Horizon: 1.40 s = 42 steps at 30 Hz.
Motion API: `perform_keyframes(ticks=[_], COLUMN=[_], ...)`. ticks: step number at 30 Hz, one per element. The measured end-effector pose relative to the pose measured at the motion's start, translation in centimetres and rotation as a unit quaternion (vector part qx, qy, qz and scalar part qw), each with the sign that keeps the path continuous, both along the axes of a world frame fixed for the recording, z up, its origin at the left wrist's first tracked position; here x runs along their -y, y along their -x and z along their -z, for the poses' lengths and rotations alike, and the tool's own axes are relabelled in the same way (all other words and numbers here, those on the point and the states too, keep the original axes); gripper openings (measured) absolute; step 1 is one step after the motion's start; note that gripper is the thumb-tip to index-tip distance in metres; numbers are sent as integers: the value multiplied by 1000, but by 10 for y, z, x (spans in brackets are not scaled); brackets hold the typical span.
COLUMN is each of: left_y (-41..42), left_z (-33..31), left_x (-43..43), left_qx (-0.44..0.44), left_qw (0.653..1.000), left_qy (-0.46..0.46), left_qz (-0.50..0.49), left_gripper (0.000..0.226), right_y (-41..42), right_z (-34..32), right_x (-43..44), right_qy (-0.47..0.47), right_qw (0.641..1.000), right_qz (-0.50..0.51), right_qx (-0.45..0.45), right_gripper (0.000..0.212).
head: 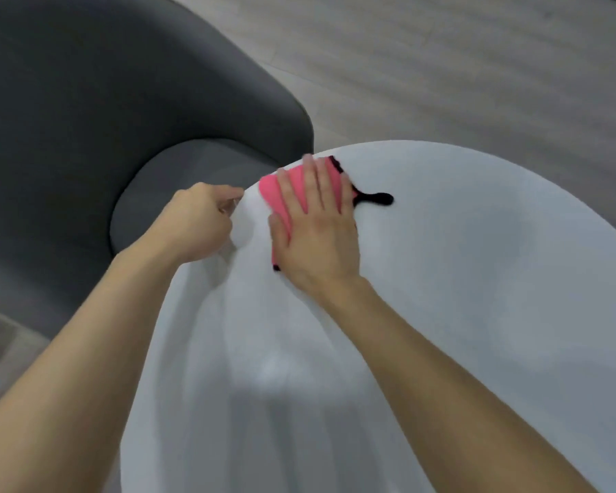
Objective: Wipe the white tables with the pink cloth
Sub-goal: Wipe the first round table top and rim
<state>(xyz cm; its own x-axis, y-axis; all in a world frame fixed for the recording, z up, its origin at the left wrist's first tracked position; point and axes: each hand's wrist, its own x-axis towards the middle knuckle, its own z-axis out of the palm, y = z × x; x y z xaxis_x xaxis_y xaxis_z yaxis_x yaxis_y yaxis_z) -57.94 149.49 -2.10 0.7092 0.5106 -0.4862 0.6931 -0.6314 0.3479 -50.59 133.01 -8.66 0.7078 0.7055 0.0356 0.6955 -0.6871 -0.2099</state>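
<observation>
The right hand [317, 236] lies flat, palm down, on the pink cloth [281, 193]. Its fingers are straight and slightly spread, pointing to the far side. They press the cloth against the white table [477, 297] without curling round it, and the thumb lies along the cloth's left edge.

The cloth sits on the far left part of the tabletop, just inside the rim. The hand covers most of it, with pink showing left of the fingers and between them. A black trim runs along the cloth's far right edge. From it a black loop [377, 198] extends to the right and lies on the table surface.

The left hand [196, 222] is at the table's left rim, just left of the cloth and apart from it, fingers curled and knuckles up. Blur hides whether they clasp the rim or hold nothing. Both forearms are bare and reach in from the near side, the right one over the tabletop, the left one crossing the table's left edge.

The tabletop is rounded, with soft grey shading and pale streaks. To its left and beyond stands a dark grey upholstered chair [86, 119] with a curved back, its seat just beside the rim by the left hand. Pale wood-grain floor [459, 65] fills the far right.
</observation>
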Motion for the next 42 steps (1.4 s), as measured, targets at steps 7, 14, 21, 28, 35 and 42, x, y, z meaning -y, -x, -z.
perform_keyframes(ticks=[7,14,21,28,35,42], left_y=[24,26,43,45,29,3], left_z=[8,15,28,27,18,13], left_x=[-20,-19,-12,-10,-2,41], left_qx=[48,56,124,115,53,164], left_qw=[993,988,973,978,987,965], left_qy=[-12,-15,20,-1,-140,-199], left_qz=[-106,-144,-192,-175,-51,37], left_gripper=[27,31,30,28,17,19], right_y=[-99,9,-90,26,-104,-56], right_z=[7,6,8,6,6,10], right_x=[84,-16,32,-53,117,-3], right_qy=[35,2,21,-11,27,3], right_qw=[992,998,987,995,954,994], right_qz=[122,-65,156,-97,297,105], right_qx=[25,13,34,15,14,22], right_gripper=[71,66,64,61,69,64])
